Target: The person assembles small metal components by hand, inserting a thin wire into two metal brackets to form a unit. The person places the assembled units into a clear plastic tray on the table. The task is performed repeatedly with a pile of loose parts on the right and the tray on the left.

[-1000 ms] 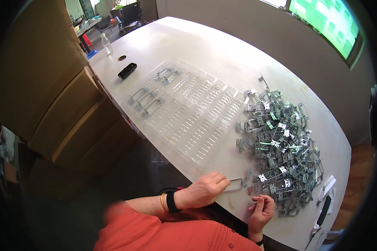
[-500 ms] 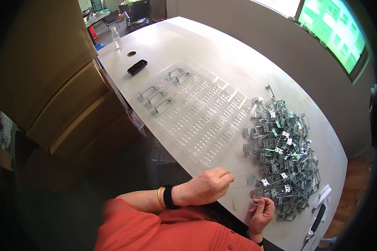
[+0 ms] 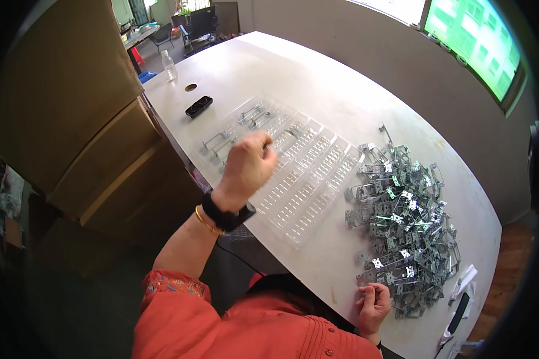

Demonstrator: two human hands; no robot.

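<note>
My left hand (image 3: 248, 164) is raised over the far left part of a clear plastic tray (image 3: 279, 230), fingers curled together. From it a thin metal wire bracket (image 3: 293, 133) seems to stick out to the right, blurred and partly hidden. Several similar brackets (image 3: 254, 116) lie in the tray's far left slots, some behind my hand. On the table's near edge rests my right hand (image 3: 374, 305), thumb and fingers pinched together. It is beside a large heap of metal brackets (image 3: 410, 221); whatever its fingertips hold cannot be made out.
A black oblong object (image 3: 199, 106) and a clear bottle (image 3: 169, 66) stand on the white table (image 3: 317, 66) at the far left. Stacked cardboard boxes (image 3: 102, 155) rise left of it. A black-handled tool (image 3: 459, 312) lies by white paper at the right edge.
My left hand has moved up and left from beside the heap to above the tray, the wire bracket with it. My right hand has stayed nearly in place.
</note>
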